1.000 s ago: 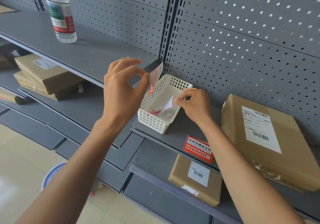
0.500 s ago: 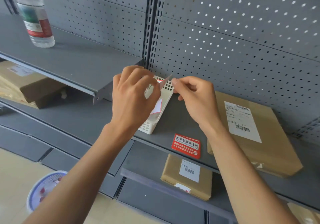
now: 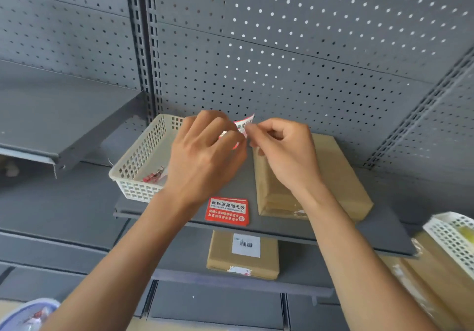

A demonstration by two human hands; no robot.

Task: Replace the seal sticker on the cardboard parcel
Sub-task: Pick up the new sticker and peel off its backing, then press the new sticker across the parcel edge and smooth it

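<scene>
Fingers point(image 3: 237, 139) of both hands pinch a small red-and-white seal sticker point(image 3: 245, 125), held above the grey shelf point(image 3: 230, 177) between the white plastic basket point(image 3: 143, 161) and the brown cardboard parcel point(image 3: 333, 177); left hand point(image 3: 202, 159) grips one edge, right hand point(image 3: 284, 151) the other; the sticker is thin, limp and tacky, so hold it by its margins; compared with half a second ago, the hands have closed together, apparently peeling the backing.

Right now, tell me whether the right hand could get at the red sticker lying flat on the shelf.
Probably yes: the red sticker lies uncovered near the shelf edge, just below the right hand, though both hands are busy pinching a sticker.
</scene>
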